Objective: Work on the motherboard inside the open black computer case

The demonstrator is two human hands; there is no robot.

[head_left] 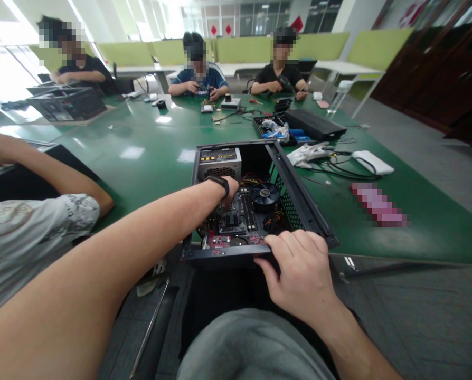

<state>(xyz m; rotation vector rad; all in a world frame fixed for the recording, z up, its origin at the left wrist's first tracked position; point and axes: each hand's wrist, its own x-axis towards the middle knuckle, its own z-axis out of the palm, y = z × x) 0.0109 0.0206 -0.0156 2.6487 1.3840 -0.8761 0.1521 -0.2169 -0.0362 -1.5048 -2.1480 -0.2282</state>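
Note:
An open black computer case [305, 203] lies on its side at the table's near edge. Inside are a power supply [220, 158], a round black CPU fan [265, 194] and a motherboard [236, 219] with a red-tinted near edge. My left hand [230, 189], a dark band on its wrist, reaches down into the case between the power supply and the fan. Its fingertips are hidden, so what they touch does not show. The near rim of the case is in the grasp of my right hand [299, 264], fingers over the top and thumb below.
Right of the case lie white gloves [309, 154], black cables, a white box [373, 162] and a pink blurred object [378, 205]. Behind is a tool case [315, 124]. A co-worker's arm [57, 169] is close on my left; several people sit across the green table [149, 169].

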